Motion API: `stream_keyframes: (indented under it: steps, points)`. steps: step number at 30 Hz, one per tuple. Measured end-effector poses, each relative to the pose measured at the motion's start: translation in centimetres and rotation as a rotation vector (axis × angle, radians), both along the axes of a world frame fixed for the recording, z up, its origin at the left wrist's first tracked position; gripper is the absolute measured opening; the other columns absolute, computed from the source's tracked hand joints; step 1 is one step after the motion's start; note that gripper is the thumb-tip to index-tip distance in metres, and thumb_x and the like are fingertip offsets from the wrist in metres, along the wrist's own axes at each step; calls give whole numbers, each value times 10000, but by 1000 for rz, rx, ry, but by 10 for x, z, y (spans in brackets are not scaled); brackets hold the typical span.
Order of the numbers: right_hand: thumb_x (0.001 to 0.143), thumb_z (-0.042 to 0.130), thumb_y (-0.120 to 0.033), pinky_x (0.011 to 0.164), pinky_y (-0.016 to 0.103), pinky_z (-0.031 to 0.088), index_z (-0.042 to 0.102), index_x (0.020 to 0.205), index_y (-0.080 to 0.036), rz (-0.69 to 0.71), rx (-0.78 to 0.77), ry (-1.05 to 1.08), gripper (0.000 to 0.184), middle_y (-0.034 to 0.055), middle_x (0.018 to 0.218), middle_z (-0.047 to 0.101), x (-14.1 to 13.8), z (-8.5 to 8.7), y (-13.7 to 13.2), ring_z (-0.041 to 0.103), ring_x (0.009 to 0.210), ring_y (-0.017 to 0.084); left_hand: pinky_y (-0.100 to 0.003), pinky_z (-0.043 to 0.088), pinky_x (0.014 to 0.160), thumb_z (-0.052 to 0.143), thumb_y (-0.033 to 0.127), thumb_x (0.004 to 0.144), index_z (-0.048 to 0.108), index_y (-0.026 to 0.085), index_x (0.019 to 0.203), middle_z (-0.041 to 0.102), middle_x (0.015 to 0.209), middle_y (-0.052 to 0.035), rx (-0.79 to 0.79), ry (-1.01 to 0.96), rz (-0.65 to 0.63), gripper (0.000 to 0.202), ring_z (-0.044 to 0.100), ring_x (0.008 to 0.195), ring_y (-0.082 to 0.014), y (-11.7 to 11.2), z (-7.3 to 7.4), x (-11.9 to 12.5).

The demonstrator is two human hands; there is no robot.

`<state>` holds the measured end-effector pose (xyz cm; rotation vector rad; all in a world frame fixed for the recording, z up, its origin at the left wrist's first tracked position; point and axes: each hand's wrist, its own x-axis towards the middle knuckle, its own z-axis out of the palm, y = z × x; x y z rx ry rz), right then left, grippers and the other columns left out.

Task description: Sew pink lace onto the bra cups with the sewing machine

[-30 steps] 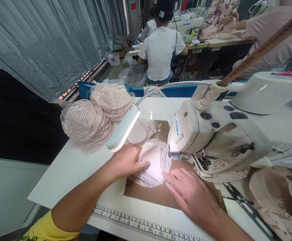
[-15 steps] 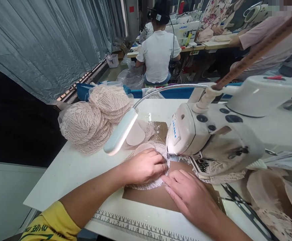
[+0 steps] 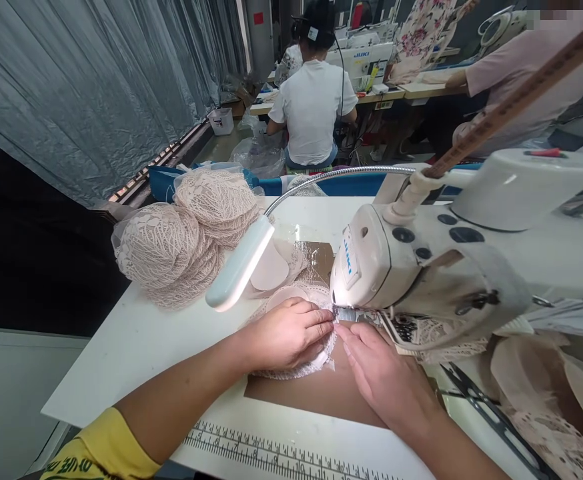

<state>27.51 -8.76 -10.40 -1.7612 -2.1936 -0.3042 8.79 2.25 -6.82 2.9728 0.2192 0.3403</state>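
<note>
A round, pale lace-edged cup piece [image 3: 316, 363] lies under the sewing machine [image 3: 366, 267], its right edge close to the needle area. My left hand [image 3: 291, 333] rests on top of this piece, fingers bent and pressed together on the fabric. Beside the presser foot, my right hand [image 3: 381, 370] lies low with fingers stretched out, the fingertips touching the cup's edge near my left fingertips. Beneath both hands is a brown board [image 3: 306, 397]. The needle itself is hidden behind the machine head.
Stacks of lace cups [image 3: 161, 250] stand at the left, near a lit lamp [image 3: 241, 263] on a bendy neck. Black scissors [image 3: 491, 413] and beige fabric pieces [image 3: 526, 373] lie at right. A printed ruler [image 3: 271, 453] runs along the front edge. Co-workers sit beyond.
My right hand has shifted slightly up and right, its fingertips now closer to the needle area. The left fingers have straightened a little toward the presser foot.
</note>
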Motion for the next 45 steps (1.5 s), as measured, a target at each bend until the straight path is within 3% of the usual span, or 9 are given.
stream_keyframes:
  steps: [11, 20, 27, 33, 37, 45]
  points:
    - [845, 485, -99, 520, 236, 440, 711, 1075, -216, -77, 101, -106, 343, 43, 765, 711, -5, 4, 4, 657, 629, 147, -342, 439, 846, 469, 195, 925, 556, 81, 1217, 583, 1192, -145, 107, -12, 76, 326, 522, 963, -225, -4, -13, 6]
    - [854, 470, -83, 585, 250, 451, 698, 1093, -216, -70, 67, -129, 356, 36, 716, 685, -4, 10, 4, 639, 624, 140, -362, 428, 839, 451, 183, 925, 590, 80, 1147, 613, 1167, -134, 112, -12, 59, 282, 517, 932, -220, 1, -9, 7]
    - [896, 439, -167, 521, 233, 457, 685, 1129, -240, -76, 12, -30, 347, 64, 794, 709, -1, 6, 1, 658, 648, 154, -388, 394, 905, 418, 165, 943, 565, 104, 1181, 621, 1185, -120, 80, -2, 44, 286, 540, 1016, -219, 3, -9, 7]
    - [909, 412, -147, 723, 239, 506, 682, 1131, -206, 15, 26, 38, 355, 98, 1027, 708, 2, 3, 3, 670, 829, 165, -388, 402, 911, 426, 184, 942, 568, 108, 1178, 628, 1177, -125, 57, -7, 97, 285, 543, 1051, -227, 4, -7, 7]
    - [903, 415, -119, 788, 250, 495, 676, 1138, -172, 39, 36, 10, 355, 107, 1056, 704, 3, 2, 5, 668, 877, 170, -401, 409, 925, 439, 196, 936, 560, 93, 1191, 620, 1199, -131, 41, 0, 106, 300, 523, 1103, -244, 6, -5, 6]
    - [842, 393, -46, 603, 231, 439, 659, 1138, -194, 85, 0, 40, 425, 59, 997, 697, 1, 10, 2, 622, 739, 136, -425, 415, 928, 449, 220, 937, 564, 133, 1191, 594, 1234, -137, 43, -22, 157, 292, 508, 1126, -252, 6, -6, 2]
